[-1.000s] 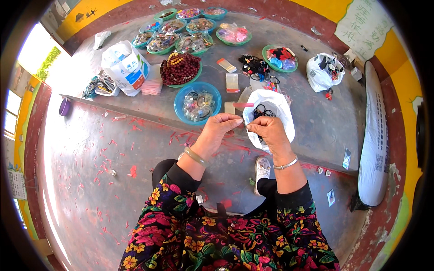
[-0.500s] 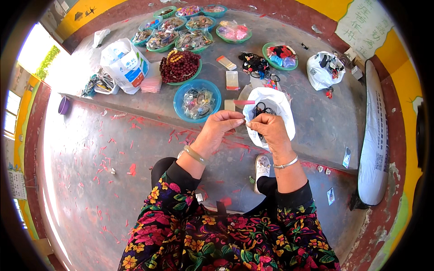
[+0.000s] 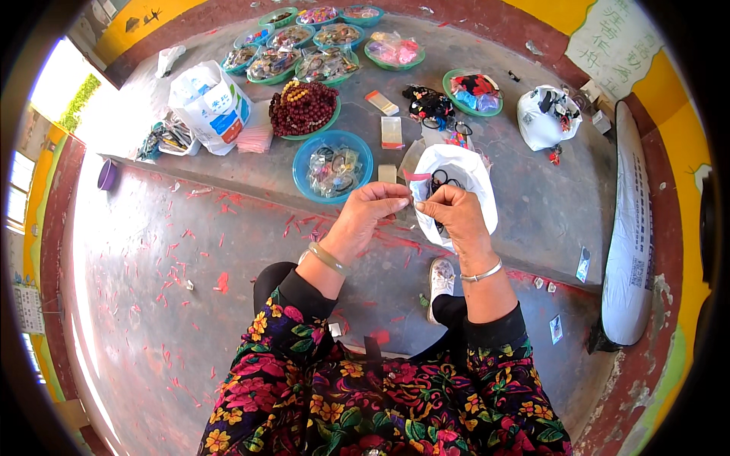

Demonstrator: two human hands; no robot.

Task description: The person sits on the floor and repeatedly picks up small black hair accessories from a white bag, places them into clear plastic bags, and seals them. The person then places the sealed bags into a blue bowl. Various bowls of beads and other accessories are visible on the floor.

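Note:
My left hand (image 3: 370, 210) and my right hand (image 3: 454, 214) meet fingertip to fingertip, both pinched closed. What sits between the fingertips is too small to make out. A short pink-red strip (image 3: 417, 176) shows just above the fingers; whether it is held cannot be told. Right behind my right hand stands an open white bag (image 3: 477, 186) with black hair ties (image 3: 442, 181) inside, partly hidden by that hand. Left of the bag, beyond my left hand, a blue basin (image 3: 303, 176) holds small clear packets (image 3: 334, 171).
A green basin holds dark red beads (image 3: 304, 112). Several more basins of packets (image 3: 327, 65) stand farther back. Small clear boxes (image 3: 391, 131) lie near the middle. A white bag (image 3: 544, 121) and a long wrapped roll (image 3: 630, 228) are at right. Red scraps (image 3: 221, 284) litter the floor.
The pink-red strip has tilted and shows shorter, its left end no longer reaching as far left. Both hands stay pinched in nearly the same place.

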